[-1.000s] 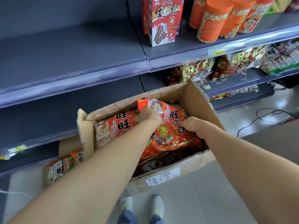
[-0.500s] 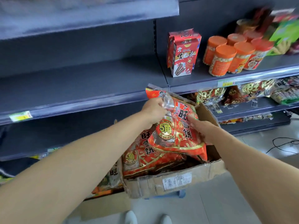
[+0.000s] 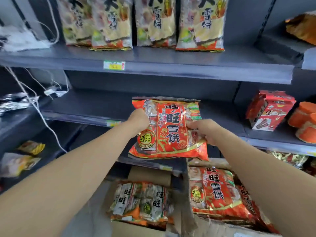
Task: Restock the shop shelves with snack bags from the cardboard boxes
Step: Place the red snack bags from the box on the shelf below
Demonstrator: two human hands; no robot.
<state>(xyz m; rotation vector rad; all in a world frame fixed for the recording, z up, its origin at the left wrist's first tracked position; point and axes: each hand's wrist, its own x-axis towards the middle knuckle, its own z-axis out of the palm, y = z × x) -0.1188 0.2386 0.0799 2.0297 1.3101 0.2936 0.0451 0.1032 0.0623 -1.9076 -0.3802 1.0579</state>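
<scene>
In the head view, your left grip point(image 3: 139, 119) is curled tight on the upper left side of the red snack bag point(image 3: 171, 132), bunching the clear film there. Your right grip point(image 3: 203, 132) is closed round the bag's right edge, a little lower; the fingers go behind the bag, so you cannot see how far they wrap. Between the two, the bag stands upright with its printed face toward you. It is held in the air in front of the middle shelf point(image 3: 89, 106), its top against that shelf's dark space and its bottom hanging below the shelf's front lip.

Directly beneath your right arm, a cardboard box point(image 3: 193, 224) holds more red bags point(image 3: 217, 194) of the same print. Just left of it, a second box point(image 3: 150, 175) holds paler bags point(image 3: 140, 200).

On the upper shelf point(image 3: 188, 65), a row of cream bags point(image 3: 111, 23) stands upright. To the right, at the middle shelf's level, a red carton point(image 3: 268, 110) stands beside orange-lidded jars point(image 3: 306, 122). White cables point(image 3: 34, 103) trail down the left side.
</scene>
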